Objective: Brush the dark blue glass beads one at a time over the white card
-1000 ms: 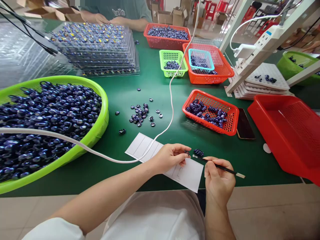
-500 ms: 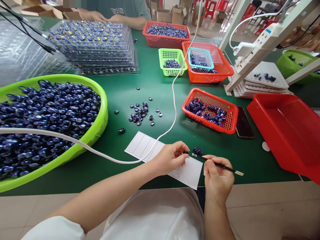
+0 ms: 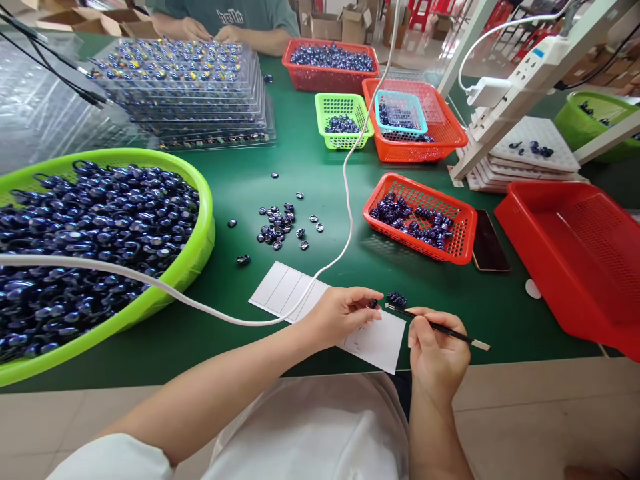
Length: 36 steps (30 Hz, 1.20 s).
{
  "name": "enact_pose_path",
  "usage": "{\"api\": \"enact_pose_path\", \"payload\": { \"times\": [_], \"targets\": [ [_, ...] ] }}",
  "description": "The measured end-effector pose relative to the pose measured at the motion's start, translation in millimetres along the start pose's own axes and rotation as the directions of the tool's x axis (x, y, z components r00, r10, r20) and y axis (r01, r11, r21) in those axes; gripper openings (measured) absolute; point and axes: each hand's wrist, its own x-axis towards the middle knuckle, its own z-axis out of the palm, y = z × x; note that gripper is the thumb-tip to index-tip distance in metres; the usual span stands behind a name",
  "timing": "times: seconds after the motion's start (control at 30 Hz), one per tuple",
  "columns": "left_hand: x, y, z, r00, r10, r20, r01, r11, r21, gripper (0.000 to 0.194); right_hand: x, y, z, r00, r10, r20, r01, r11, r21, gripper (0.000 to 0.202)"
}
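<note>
My left hand (image 3: 343, 317) pinches a small shiny dark-blue piece (image 3: 373, 303) between thumb and fingers, above a printed white paper sheet (image 3: 380, 343). Held like a pen in my right hand (image 3: 437, 357) is a thin black stick tool (image 3: 450, 331) with pale flat ends. Its left tip points at the pinched piece; whether they touch I cannot tell. Just beyond the tip lies a short row of dark-blue pieces (image 3: 397, 299) on the green table (image 3: 300, 160). Several loose dark-blue pieces (image 3: 275, 227) are scattered farther back on the left.
A large green basket (image 3: 206, 220) full of dark-blue parts stands left. A white cable (image 3: 345, 247) crosses the work area. Ahead are a red basket (image 3: 420, 219) and a phone (image 3: 490, 243); a red bin (image 3: 555, 267) is right. Stacked clear trays (image 3: 185, 100) stand before another person.
My left fingers have straightened slightly around the small piece. The right hand and its tool have barely shifted. The whole view has moved a little.
</note>
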Motion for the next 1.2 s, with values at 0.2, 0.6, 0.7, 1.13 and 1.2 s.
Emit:
{"api": "enact_pose_path", "payload": {
  "times": [0.2, 0.6, 0.7, 1.13, 1.2],
  "targets": [
    [0, 2, 1.3, 0.982, 0.151, -0.111, -0.126, 0.970, 0.210, 0.023, -8, 7, 1, 0.990, -0.132, 0.040, 0.135, 0.988, -0.081, 0.017],
    [-1, -2, 2.6, 0.946, 0.315, -0.079, -0.259, 0.879, 0.401, 0.019, -12, 11, 0, 0.962, -0.230, 0.146, 0.256, 0.948, -0.188, 0.013],
    [-1, -2, 2.6, 0.945, 0.317, -0.077, -0.260, 0.874, 0.412, 0.019, -12, 12, -1, 0.956, -0.241, 0.166, 0.268, 0.949, -0.167, 0.014],
    [-1, -1, 2.8, 0.942, 0.327, -0.068, -0.266, 0.858, 0.440, 0.018, -13, 12, -1, 0.955, -0.238, 0.175, 0.269, 0.946, -0.183, 0.017],
    [-1, -1, 3.0, 0.944, 0.323, -0.066, -0.264, 0.861, 0.435, 0.018, -13, 12, -1, 0.955, -0.239, 0.176, 0.271, 0.945, -0.185, 0.017]
  ]
}}
